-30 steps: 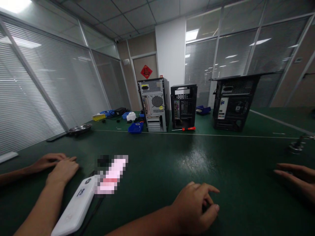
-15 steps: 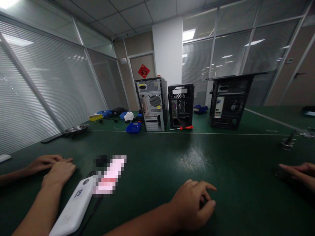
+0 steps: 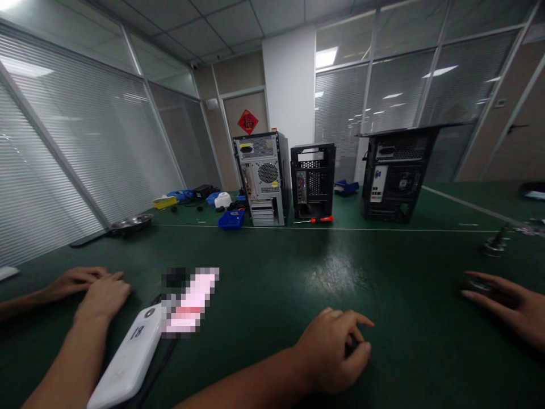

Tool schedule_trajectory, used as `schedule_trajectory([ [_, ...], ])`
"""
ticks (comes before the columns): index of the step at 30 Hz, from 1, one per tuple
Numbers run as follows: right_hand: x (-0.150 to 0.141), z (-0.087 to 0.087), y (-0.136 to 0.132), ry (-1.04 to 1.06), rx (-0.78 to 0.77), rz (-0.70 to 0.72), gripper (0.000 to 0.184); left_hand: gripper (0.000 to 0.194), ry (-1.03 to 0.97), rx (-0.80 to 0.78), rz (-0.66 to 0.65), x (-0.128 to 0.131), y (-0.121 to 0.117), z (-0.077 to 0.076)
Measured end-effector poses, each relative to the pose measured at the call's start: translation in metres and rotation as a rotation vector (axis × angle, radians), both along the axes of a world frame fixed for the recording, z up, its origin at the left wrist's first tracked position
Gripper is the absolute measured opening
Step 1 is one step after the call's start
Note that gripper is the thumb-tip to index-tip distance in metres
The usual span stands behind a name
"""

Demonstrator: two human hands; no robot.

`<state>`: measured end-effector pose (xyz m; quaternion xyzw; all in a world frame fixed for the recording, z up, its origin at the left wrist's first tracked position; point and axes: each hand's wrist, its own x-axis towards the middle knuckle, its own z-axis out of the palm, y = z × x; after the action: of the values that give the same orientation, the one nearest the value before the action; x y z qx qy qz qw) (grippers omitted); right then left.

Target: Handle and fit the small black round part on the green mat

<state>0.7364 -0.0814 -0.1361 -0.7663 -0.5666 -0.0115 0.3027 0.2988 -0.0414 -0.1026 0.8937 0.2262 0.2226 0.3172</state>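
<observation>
My left hand [image 3: 334, 352] reaches in from the bottom edge over the green table [image 3: 264, 267]. Its fingers are loosely bent and apart, and I see nothing in them. At the right edge, my right hand [image 3: 506, 307] has thumb and forefinger on either side of a small dark round object with a shiny top [image 3: 481, 286]; its exact kind is unclear. Just beyond it stands a metal part with a round base and a slanted stem [image 3: 496, 245]. Left of my left forearm lies a white device marked 18 [image 3: 128, 358] with a black cable.
A co-worker's overlapping hands [image 3: 102, 298] rest at the left. A blurred-out pink item [image 3: 191, 304] touches the white device. Across the back stand a silver computer case [image 3: 268, 179] and two black ones [image 3: 314, 182] [image 3: 398, 176]. A red-handled screwdriver [image 3: 321, 219] and blue tray [image 3: 231, 220] lie near them.
My right hand has come further into view, moving left, and its thumb and forefinger now surround the dark round object. My left hand and the co-worker's hands have hardly moved.
</observation>
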Motion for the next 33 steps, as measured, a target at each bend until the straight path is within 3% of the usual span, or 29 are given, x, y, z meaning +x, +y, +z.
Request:
schedule_trajectory([
  [3, 0.001, 0.003, 0.003, 0.085, -0.184, -0.012, 0.067, 0.034, 0.014, -0.003, -0.004, 0.0, 0.0, 0.0],
  [6, -0.025, 0.011, 0.003, -0.055, -0.056, 0.038, 0.058, 0.034, 0.023, -0.018, 0.0, 0.0, 0.001, 0.0],
  [8, -0.062, 0.023, 0.0, -0.128, 0.031, 0.115, 0.055, 0.033, 0.023, -0.027, 0.014, 0.001, 0.001, 0.001],
  [13, -0.183, 0.05, -0.012, -0.285, 0.173, 0.506, 0.045, 0.027, -0.015, -0.044, 0.084, 0.002, 0.001, -0.001],
  [17, -0.239, 0.046, -0.02, -0.257, 0.257, 0.631, 0.033, 0.019, -0.011, 0.009, 0.12, 0.003, 0.003, -0.006],
  [23, -0.233, 0.027, -0.026, -0.342, 0.319, 0.789, 0.044, 0.023, 0.123, 0.155, 0.067, 0.003, 0.002, -0.012],
  [27, -0.227, 0.024, -0.029, -0.471, 0.288, 0.745, 0.049, 0.023, 0.134, 0.222, 0.072, 0.004, -0.001, -0.012],
  [33, -0.228, 0.025, -0.029, -0.554, 0.294, 0.717, 0.041, 0.022, 0.185, 0.281, 0.131, 0.006, -0.004, -0.012],
])
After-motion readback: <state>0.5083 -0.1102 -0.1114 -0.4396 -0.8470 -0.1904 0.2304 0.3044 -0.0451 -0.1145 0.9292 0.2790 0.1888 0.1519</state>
